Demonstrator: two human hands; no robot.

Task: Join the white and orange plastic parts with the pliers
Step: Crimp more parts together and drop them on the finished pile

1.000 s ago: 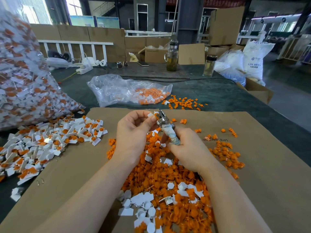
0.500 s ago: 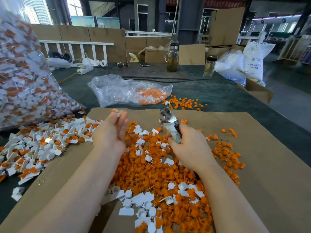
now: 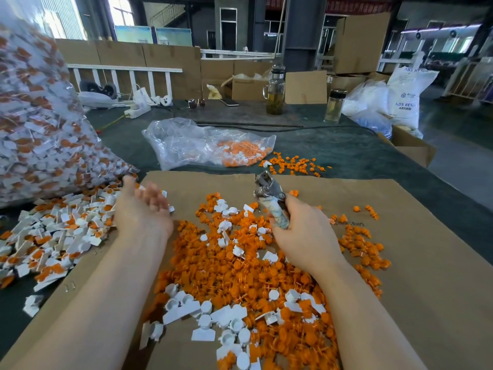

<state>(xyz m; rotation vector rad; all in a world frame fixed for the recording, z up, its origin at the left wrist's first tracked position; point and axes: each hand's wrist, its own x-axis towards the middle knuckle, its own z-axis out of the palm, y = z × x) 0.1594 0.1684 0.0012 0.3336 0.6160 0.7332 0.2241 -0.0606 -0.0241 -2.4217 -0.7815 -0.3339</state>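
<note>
Head view: left hand [image 3: 142,209] has swung left, fingers now spread empty; right hand [image 3: 304,233] still grips pliers [image 3: 268,190].

One pliers [image 3: 269,194], two glass bottles [image 3: 275,92], perhaps three plastic bags [image 3: 186,141].

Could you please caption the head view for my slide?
Right hand grips pliers above loose orange and white parts; open left hand beside joined pile.

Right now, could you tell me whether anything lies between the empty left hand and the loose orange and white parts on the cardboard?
Nothing visible does. The left hand is open, palm up, and the loose parts lie uncovered just to its right.
</note>
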